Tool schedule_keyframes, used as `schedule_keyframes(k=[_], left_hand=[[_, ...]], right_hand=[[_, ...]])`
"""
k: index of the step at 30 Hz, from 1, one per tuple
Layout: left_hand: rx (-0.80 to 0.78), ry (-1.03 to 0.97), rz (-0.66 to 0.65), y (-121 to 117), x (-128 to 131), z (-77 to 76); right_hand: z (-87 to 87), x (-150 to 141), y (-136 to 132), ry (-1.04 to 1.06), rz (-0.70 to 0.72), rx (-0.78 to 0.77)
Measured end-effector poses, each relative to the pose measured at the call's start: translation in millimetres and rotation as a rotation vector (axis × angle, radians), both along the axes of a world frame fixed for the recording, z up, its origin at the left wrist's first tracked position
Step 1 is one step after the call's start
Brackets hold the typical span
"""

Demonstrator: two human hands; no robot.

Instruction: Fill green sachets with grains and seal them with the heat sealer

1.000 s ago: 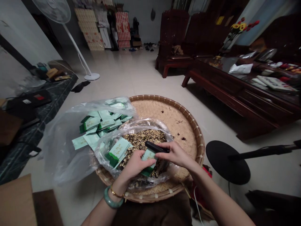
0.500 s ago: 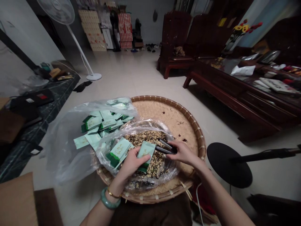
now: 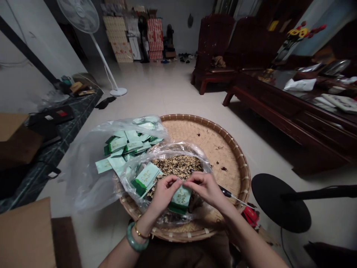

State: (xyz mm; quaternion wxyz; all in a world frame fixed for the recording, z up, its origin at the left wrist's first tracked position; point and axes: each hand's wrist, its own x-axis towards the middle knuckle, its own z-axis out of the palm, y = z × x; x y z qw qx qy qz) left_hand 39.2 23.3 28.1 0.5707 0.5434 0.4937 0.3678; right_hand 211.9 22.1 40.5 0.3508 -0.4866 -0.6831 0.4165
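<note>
My left grip [image 3: 164, 193] and right grip [image 3: 206, 188] were both closed, pinching a pale green sachet [image 3: 181, 199] at its top edge. A brown loose mix [image 3: 175, 165] lay at twelve o'clock – inside a clear plastic bag [image 3: 192, 149] on a round bamboo tray [image 3: 230, 141].

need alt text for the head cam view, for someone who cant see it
The left hand and right hand pinch a pale green packet above a clear plastic bag of loose dried brown pieces, on a round bamboo tray. More green packets lie in a second plastic bag alongside, partly over the tray's rim.
</note>
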Motion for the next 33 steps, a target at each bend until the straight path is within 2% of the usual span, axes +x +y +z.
schedule_keyframes(k=[3, 6, 8, 9, 11, 13, 15, 16, 17, 18, 19, 21, 23, 25, 27, 33], left_hand=[[0.059, 0.051, 0.019, -4, 2, -1.8], [0.06, 0.077, -0.005, -7, 3, -3.6], [0.042, 0.053, 0.077, -6, -3, -2.6], [0.041, 0.014, 0.182, -3, -10, -0.9], [0.079, -0.135, 0.54, 5, -28, 5.0], [0.228, -0.354, 0.885, 13, -50, 12.0], [0.392, -0.401, 1.084, 18, -66, 16.0], [0.493, -0.344, 1.166, 19, -71, 15.6], [0.571, -0.232, 1.171, 19, -74, 13.5], [0.617, -0.077, 1.084, 18, -75, 9.9], [0.632, 0.109, 0.918, 18, -75, 5.1], [0.608, 0.507, 0.484, 18, -73, -5.5], [0.58, 0.83, 0.292, 20, -74, -14.4], [0.553, 1.047, 0.238, 22, -76, -19.8], [0.536, 1.155, 0.207, 24, -78, -21.9], [0.527, 1.157, 0.178, 25, -81, -21.4]], right_hand=[[3.8, 4, -4, -0.007, 0.07, -0.106], [3.8, 11, -7, 0.079, 0.102, -0.329], [2.9, 16, -7, 0.19, 0.093, -0.452], [2.9, 18, -6, 0.245, 0.076, -0.482], [3.5, 23, -5, 0.326, 0.018, -0.491], [4.5, 27, -3, 0.356, -0.033, -0.477], [4.5, 27, -1, 0.355, -0.052, -0.471], [3.8, 26, -1, 0.348, -0.048, -0.474], [2.6, 25, 0, 0.334, -0.034, -0.479], [0.8, 23, 0, 0.317, -0.014, -0.485], [-1.3, 21, 1, 0.293, 0.012, -0.488], [-6.5, 18, 1, 0.219, 0.052, -0.463], [-12.1, 17, 1, 0.09, 0.031, -0.363], [-17.5, 18, 0, -0.052, -0.029, -0.225], [-21.8, 19, -1, -0.145, -0.066, -0.124], [-23.4, 15, -5, -0.195, -0.014, -0.032]])
